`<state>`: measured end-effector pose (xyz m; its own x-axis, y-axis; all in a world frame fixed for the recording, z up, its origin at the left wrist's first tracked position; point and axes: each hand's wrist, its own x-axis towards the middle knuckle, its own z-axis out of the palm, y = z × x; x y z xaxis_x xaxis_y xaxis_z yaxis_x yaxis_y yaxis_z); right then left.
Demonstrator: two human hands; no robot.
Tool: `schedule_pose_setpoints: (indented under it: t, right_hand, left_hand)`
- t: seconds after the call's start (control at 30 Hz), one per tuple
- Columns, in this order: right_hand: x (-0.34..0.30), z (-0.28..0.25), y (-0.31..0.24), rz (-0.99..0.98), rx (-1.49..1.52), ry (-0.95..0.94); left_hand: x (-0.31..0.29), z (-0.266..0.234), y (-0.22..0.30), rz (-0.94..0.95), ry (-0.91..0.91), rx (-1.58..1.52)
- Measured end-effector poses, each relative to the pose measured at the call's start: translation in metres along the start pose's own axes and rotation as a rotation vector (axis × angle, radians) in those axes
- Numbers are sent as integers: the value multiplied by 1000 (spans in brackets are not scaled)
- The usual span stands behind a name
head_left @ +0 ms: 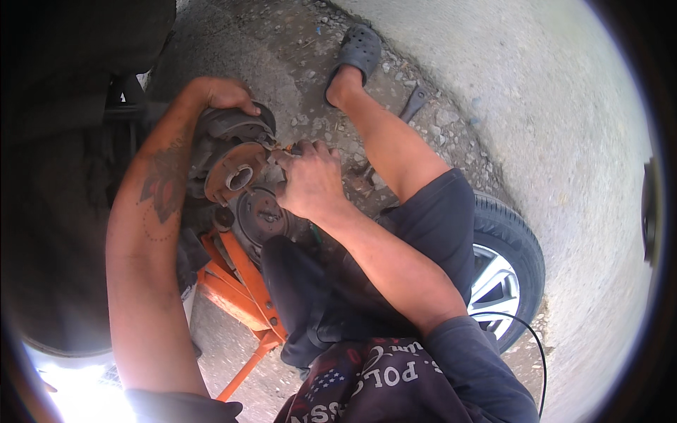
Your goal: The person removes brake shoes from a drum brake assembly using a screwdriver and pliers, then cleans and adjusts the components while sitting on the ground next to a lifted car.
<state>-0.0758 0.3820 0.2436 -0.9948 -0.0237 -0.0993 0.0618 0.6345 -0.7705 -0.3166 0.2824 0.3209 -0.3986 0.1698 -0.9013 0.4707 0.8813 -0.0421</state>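
A rusty wheel hub [220,176] with a round centre hole juts from the dark underside of the vehicle. Curved dark brake parts [240,125] sit above and behind it. My left hand [230,94] reaches over the top, its fingers closed round the rim of a brake shoe [265,117]; some fingertips are hidden. Close to the hub's right side, my right hand [310,176] is closed on a slim tool with an orange and black handle [288,148]. Its tip points at the brake parts; its kind is unclear. Below the hub lies a round brake drum [264,217].
An orange floor jack [247,278] stands below the hub, its handle slanting down. A wheel with tire [518,247] lies at my right by the concrete wall [585,141]. A wrench [414,103] rests on gravelly ground near my shoe [360,51]. A black cable [541,345] curves nearby.
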Motion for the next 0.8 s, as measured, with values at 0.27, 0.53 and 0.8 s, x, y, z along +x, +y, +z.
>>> schedule_pose_setpoints:
  t: [0.27,0.53,0.8]
  right_hand:
    - [-3,11,1,-14,-76,39]
    - [-5,12,3,-34,-38,74]
    - [17,4,28,196,705,-77]
  left_hand:
    - [2,0,0,-19,-8,-23]
    - [2,-1,-2,-40,-16,-76]
    - [3,2,-3,-23,-1,-132]
